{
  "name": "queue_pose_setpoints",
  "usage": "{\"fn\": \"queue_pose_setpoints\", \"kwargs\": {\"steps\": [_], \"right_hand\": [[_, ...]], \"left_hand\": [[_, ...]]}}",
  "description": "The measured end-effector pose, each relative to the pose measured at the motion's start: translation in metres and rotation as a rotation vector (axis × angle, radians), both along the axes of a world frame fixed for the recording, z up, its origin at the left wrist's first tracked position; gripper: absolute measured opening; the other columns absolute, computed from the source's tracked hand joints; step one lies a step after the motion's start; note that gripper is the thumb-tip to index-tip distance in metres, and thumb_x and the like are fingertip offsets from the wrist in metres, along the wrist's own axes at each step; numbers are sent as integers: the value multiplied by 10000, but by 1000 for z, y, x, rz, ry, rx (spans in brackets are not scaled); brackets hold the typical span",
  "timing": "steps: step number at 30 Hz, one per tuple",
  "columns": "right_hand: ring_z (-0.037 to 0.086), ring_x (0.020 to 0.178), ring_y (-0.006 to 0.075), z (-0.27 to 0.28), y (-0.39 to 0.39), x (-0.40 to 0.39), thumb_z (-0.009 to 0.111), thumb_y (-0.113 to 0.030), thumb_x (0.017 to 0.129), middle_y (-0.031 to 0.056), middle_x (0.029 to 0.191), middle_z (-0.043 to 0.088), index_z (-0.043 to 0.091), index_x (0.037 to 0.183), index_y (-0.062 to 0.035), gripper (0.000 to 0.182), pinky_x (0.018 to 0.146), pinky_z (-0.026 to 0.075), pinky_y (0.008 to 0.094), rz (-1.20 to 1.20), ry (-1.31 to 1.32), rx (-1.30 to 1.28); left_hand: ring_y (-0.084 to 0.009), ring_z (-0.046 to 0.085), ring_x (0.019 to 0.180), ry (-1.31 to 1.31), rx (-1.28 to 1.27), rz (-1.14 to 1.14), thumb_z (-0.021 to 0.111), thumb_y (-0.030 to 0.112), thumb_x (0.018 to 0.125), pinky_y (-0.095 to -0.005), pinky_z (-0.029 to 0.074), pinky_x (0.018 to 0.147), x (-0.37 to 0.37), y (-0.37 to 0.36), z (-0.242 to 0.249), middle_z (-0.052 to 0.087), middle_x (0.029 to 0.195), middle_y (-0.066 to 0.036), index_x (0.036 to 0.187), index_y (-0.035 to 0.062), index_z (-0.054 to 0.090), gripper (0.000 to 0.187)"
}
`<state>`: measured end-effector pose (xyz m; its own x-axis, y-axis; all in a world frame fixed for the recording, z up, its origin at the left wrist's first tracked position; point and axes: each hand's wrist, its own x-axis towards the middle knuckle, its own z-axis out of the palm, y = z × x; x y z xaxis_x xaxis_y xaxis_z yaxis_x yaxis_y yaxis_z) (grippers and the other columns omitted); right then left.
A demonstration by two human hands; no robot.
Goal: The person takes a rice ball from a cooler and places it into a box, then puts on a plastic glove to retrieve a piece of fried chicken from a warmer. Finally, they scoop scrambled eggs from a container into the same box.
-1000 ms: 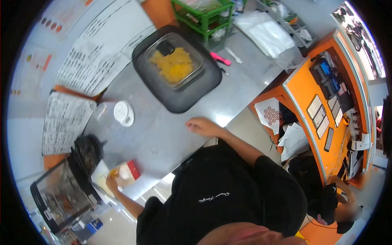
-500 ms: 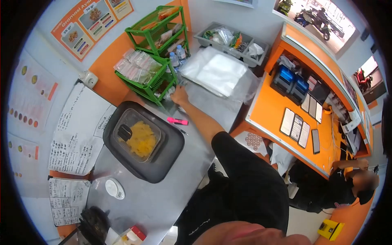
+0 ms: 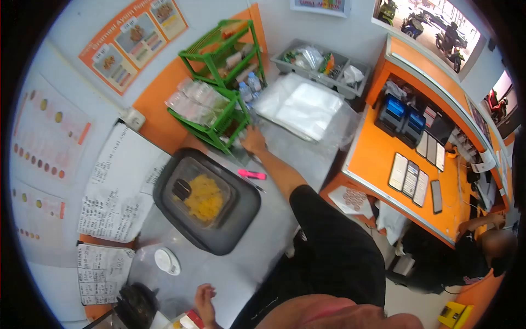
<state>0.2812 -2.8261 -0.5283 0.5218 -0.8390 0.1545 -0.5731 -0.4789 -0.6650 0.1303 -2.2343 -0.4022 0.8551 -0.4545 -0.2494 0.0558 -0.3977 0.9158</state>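
Rack (image 3: 223, 143), green, stands at far end of desk (image 3: 219, 274) by the wall, w/ a taller green rack (image 3: 205, 55) behind it. Packets (image 3: 200, 101) fill its top tier. Worker's R hand (image 3: 253, 141) is right by its lower corner, arm stretched over the desk; fingers bent, tips blurred, so can't tell if R grip is apart or together, or if it's on the rack or any plastic there. L hand (image 3: 206, 302) hovers near the desk's near edge, palm up-ish, L grip apart, nothing seen in it. Red-and-white box (image 3: 192, 319) is just beside it, partly cut off at bottom of view.

Btwn the hands, a dark tray (image 3: 241, 219) carries a clear tub (image 3: 232, 192) of yellow food (image 3: 205, 200), w/ a black item (image 3: 182, 189) inside at the wall-side end. Pink marker (image 3: 252, 174) & a pen (image 3: 256, 186) lie btwn tray and R arm. White scale (image 3: 167, 261) sits wall side of L hand, well apart from it; black bag (image 3: 134, 304) is nearer the bottom. Past R hand: bottles (image 3: 249, 88) by the racks, flat stack of clear bags (image 3: 301, 107), then a grey bin (image 3: 285, 66) w/ bits in it. Off to the R, phones (image 3: 408, 178) lie on an orange counter (image 3: 367, 159); a co-worker (image 3: 476, 247) is beside it.
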Motion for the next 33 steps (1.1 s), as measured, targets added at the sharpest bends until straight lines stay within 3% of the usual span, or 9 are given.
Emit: {"fn": "queue_pose_setpoints", "kwargs": {"steps": [5, 8, 11, 14, 16, 21, 25, 29, 33], "right_hand": [[640, 1009, 369, -31, -18, 27, 602, -210, 844, 208, 1031, 648, 644, 1041, -26, 273, 858, 519, 479, -20, 98, 45], [647, 898, 369, 3, -8, -13, 609, -208, 841, 220, 969, 658, 633, 984, -10, 246, 764, 506, 475, -253, -319, 31], [608, 716, 217, 51, 45, -99, 626, -137, 824, 144, 769, 609, 565, 835, 17, 166, 652, 481, 359, -82, -622, 83], [530, 711, 100, 105, 162, -194, 621, -43, 841, 52, 755, 561, 573, 846, 12, 74, 629, 453, 262, 178, -786, 368], [539, 725, 95, 116, 223, -239, 611, -47, 868, 33, 785, 578, 590, 879, 9, 61, 638, 451, 250, 355, -680, 453], [550, 835, 93, 130, 303, -307, 578, -78, 946, 42, 865, 603, 589, 910, 14, 99, 775, 455, 259, 279, -554, 627], [574, 1085, 223, 100, 319, -342, 564, -228, 976, 113, 1132, 603, 548, 1119, -34, 242, 980, 440, 392, 201, -934, 996], [551, 1160, 291, 97, 328, -363, 529, -306, 991, 147, 1221, 566, 508, 1224, -52, 346, 1047, 416, 486, 160, -1065, 1291], [594, 1046, 201, 81, 335, -379, 481, -186, 1011, 103, 1145, 593, 520, 1150, -43, 204, 965, 470, 361, 351, -737, 1114]], "left_hand": [[-157, 626, 808, -63, -33, -288, 539, 42, 956, -275, 508, 733, 8, -102, 25, 654, 919, -88, 1015, -18, 626, 120], [-191, 634, 818, -253, -63, -421, 540, 6, 930, -283, 499, 739, 4, -142, 41, 652, 914, -104, 1006, -10, 632, 120], [-211, 621, 927, -316, -168, -371, 564, 19, 906, -301, 496, 802, 3, -173, 32, 631, 1045, -131, 1064, 0, 618, 168], [-320, 474, 1285, -105, -347, -136, 685, 130, 870, -443, 449, 980, -15, -200, 27, 401, 1449, -157, 1461, 62, 317, 699], [-332, 432, 1318, 82, -436, -139, 775, 162, 806, -469, 437, 999, -21, -210, 38, 292, 1511, -187, 1516, 103, 175, 931], [-87, 580, 817, 355, -651, -156, 649, 103, 924, -234, 486, 678, -35, -181, -5, 647, 1010, -71, 1184, 8, 576, 285], [-20, 434, 577, 438, -643, 113, 564, 194, 988, -206, 326, 493, -60, -149, -35, 555, 749, 24, 963, 39, 611, 164], [-40, 417, 639, 555, -534, 71, 539, 282, 991, -207, 331, 569, -65, -111, -50, 536, 769, 31, 986, 50, 588, 237], [-129, 527, 1007, 715, -640, -128, 562, 417, 966, -331, 435, 865, -96, -88, -12, 590, 1084, -25, 1171, 79, 584, 396]]}}
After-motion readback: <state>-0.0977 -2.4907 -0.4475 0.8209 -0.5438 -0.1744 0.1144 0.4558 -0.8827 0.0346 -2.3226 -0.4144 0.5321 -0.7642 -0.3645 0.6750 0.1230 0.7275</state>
